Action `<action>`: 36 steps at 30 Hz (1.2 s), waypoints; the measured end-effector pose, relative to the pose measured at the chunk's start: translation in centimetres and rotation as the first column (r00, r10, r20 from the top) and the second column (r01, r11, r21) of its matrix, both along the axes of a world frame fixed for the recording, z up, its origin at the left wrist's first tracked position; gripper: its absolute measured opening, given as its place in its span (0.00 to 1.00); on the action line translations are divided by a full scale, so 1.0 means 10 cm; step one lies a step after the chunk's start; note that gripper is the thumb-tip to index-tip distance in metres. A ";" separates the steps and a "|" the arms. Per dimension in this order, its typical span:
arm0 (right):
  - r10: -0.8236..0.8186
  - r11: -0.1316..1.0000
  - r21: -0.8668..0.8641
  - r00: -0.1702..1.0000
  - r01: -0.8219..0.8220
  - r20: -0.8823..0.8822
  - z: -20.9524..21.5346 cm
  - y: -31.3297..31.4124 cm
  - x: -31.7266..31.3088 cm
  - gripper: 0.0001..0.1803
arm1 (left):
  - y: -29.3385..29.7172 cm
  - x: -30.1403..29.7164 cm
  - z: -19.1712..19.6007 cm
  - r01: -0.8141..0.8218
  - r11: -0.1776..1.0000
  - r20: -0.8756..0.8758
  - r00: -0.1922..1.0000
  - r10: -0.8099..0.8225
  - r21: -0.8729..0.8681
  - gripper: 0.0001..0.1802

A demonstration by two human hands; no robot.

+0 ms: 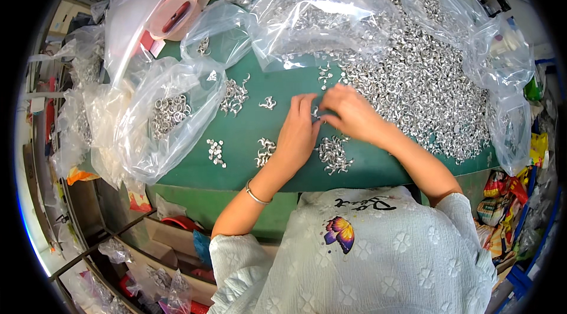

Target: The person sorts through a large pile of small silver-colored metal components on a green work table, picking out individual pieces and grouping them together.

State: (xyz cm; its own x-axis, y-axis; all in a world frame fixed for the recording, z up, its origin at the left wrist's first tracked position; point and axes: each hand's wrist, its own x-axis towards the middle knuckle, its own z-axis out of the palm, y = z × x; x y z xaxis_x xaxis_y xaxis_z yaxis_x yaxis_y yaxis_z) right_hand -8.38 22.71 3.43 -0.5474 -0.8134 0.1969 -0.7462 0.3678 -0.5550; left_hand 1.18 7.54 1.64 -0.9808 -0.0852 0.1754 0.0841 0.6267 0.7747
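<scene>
Over the middle of the green table, my left hand (297, 131) and my right hand (351, 112) meet at the fingertips. A small silver metal piece (315, 113) shows between them, pinched from both sides; its exact shape is too small to tell. Just below my right hand lies a little heap of curved silver metal pieces (334, 154). Another small heap (265, 152) is partly covered by my left wrist. A few more curved pieces (267, 102) lie left of my left fingers, and several loose bits (324, 75) are above my right fingertips.
A large pile of silver pieces (431, 84) spreads over the right side from a clear plastic bag (307, 19). At left, another clear bag (139, 137) holds silver rings (171, 114). Behind it stands a pink container (155, 22). Small groups (215, 153) sit near the front edge.
</scene>
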 end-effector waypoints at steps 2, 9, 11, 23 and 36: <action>-0.119 0.989 -0.081 0.992 0.121 0.031 0.08 -0.03 -0.13 0.06 | -0.01 0.01 0.12 0.015 0.997 -0.050 0.999 -0.019 -0.071 0.27; -0.071 0.996 0.031 0.958 0.083 -0.276 -0.13 -0.13 -0.34 0.10 | -0.03 -0.02 0.06 0.198 0.956 0.012 0.980 -0.200 -0.218 0.16; -0.057 0.997 0.038 0.961 0.070 -0.269 -0.10 -0.02 -0.23 0.11 | -0.04 0.02 0.01 0.173 0.968 -0.003 0.984 -0.176 -0.181 0.16; -0.084 0.995 0.038 0.992 0.087 -0.090 0.14 0.15 0.00 0.11 | -0.11 0.10 0.07 0.061 0.974 -0.056 0.996 -0.075 -0.218 0.14; -0.250 0.964 -0.115 0.963 0.239 -0.096 0.14 0.05 -0.36 0.08 | -0.55 0.06 0.02 -0.151 0.902 -0.138 0.985 0.103 -0.405 0.19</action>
State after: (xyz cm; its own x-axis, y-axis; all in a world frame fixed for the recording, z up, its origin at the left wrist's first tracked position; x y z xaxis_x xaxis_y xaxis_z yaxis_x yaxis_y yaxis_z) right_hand -12.03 23.22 4.87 -0.6979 -0.6300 0.3406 -0.6983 0.4930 -0.5189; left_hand 1.79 2.00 1.82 -0.9388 -0.1037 0.3286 0.0527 0.8992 0.4344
